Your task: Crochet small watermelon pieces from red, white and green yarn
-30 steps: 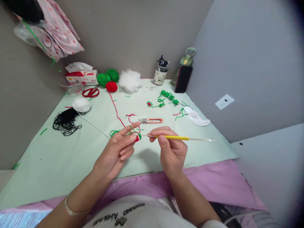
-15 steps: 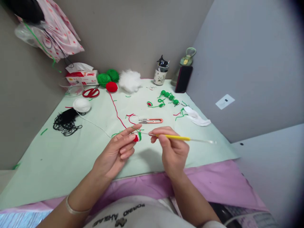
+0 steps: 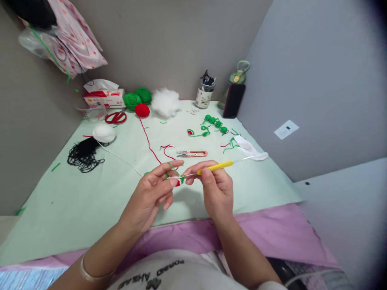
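Note:
Between the thumb and fingers of my left hand (image 3: pixel 154 193) is a small crocheted piece (image 3: pixel 178 182) in red, white and green. A strand of green yarn (image 3: pixel 173 166) runs over the left index finger toward it. My right hand (image 3: pixel 217 189) grips a crochet hook (image 3: pixel 215 167) by its yellow handle, and the hook's thin metal tip meets the upper edge of the piece. Just beyond both hands lie orange thread snips (image 3: pixel 193 154). A red yarn strand (image 3: pixel 148 141) leads back to a red ball (image 3: pixel 142 110).
White yarn (image 3: pixel 104 133), black yarn (image 3: pixel 85 155), red-handled scissors (image 3: pixel 116 118) and a tissue box (image 3: pixel 105 98) are at left. Green yarn balls (image 3: pixel 132 101) and white stuffing (image 3: pixel 165 102) stand behind. Green crocheted pieces (image 3: pixel 218 124), a pen jar (image 3: pixel 203 98) and a phone (image 3: pixel 234 100) are at right.
The crochet hook has tilted, its back end rising and shifting left. My right hand has moved slightly closer to the left, and the crocheted piece has turned and dropped a little.

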Action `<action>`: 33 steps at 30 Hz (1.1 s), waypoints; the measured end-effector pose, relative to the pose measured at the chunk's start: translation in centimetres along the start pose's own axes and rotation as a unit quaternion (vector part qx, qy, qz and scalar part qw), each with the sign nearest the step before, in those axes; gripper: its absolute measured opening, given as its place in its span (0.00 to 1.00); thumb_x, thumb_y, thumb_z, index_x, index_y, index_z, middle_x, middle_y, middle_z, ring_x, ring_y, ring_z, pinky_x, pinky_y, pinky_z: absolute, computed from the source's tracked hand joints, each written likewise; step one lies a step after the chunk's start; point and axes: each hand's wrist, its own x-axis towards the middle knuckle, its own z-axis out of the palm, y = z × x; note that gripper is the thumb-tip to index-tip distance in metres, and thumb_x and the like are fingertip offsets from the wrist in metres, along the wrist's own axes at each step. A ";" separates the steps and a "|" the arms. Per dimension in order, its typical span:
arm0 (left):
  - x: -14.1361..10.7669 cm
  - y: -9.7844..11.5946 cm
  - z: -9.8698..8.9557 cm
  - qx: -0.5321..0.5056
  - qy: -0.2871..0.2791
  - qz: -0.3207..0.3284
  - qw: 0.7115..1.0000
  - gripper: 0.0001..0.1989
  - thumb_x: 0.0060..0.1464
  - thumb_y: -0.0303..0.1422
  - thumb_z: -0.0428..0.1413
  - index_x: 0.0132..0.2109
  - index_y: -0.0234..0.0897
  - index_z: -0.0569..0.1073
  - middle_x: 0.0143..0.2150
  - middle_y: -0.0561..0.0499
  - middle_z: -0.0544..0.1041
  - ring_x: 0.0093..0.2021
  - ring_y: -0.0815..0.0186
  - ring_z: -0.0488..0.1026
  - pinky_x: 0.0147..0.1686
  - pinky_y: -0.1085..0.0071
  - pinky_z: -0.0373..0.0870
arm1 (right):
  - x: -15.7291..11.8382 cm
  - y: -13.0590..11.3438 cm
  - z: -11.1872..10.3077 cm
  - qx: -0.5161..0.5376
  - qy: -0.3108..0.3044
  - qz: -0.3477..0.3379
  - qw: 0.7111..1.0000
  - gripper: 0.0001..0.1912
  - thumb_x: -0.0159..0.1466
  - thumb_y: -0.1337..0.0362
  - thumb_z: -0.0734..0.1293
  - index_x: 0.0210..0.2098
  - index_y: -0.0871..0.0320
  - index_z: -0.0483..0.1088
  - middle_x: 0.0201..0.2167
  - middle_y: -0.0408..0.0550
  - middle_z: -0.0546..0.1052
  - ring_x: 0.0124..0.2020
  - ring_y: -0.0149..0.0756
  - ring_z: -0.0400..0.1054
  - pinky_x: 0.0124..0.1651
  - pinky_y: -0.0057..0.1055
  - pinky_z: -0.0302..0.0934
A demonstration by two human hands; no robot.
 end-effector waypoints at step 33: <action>0.8 -0.2 -0.3 -0.138 0.002 -0.085 0.987 0.16 0.50 0.26 0.70 0.48 0.31 0.85 0.21 0.63 0.58 0.18 0.80 0.45 0.15 0.86 0.55 | -0.3 0.2 0.2 -0.240 -0.001 -0.214 0.947 0.12 0.72 0.71 0.65 0.46 0.51 0.79 0.40 0.49 0.83 0.39 0.37 0.78 0.40 0.36 0.74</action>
